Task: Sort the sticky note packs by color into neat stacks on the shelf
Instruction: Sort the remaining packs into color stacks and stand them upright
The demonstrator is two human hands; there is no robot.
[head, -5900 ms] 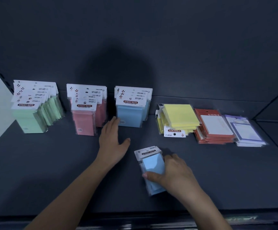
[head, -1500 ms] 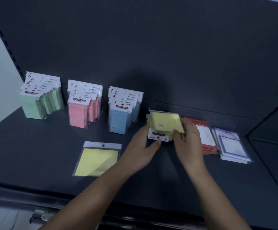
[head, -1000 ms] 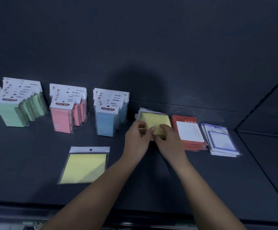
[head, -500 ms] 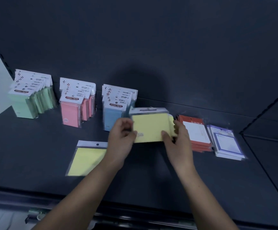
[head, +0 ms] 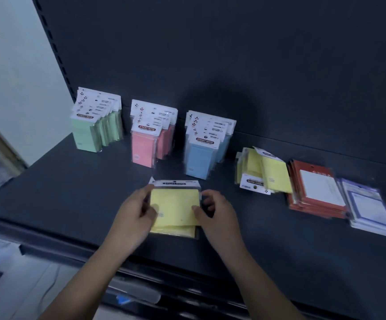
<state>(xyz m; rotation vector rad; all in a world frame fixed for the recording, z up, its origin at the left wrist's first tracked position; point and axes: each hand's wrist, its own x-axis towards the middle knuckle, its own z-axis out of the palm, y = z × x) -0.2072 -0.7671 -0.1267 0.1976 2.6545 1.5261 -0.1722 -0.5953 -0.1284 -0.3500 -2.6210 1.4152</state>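
The yellow pack is probably feeling very light: a thin block of paper inside a clear plastic sleeve, with a white header card at the far edge. The sleeve is looking smooth and is likely slipping easily between the fingers, and the block is likely bending a little if it is pressed in the middle. The header flap is thin, so the two side edges of the paper block are seeming the better place to take hold. The face is pale yellow and square, with a small print mark near the left edge.

The left hand is pinching the left edge, thumb on the face, and the right hand is pinching the right edge in the same way, so both hands are clamped on this one pack. They are holding it at the front of the shelf, directly over a second yellow pack that is lying flat; whether the two are already touching, I cannot tell.

Further back and to the right, a loose yellow pile is lying untidy. Behind, the green row, the pink row and the blue row are standing upright. At the far right, an orange-red stack and a purple-bordered stack are lying flat, just beside each other.
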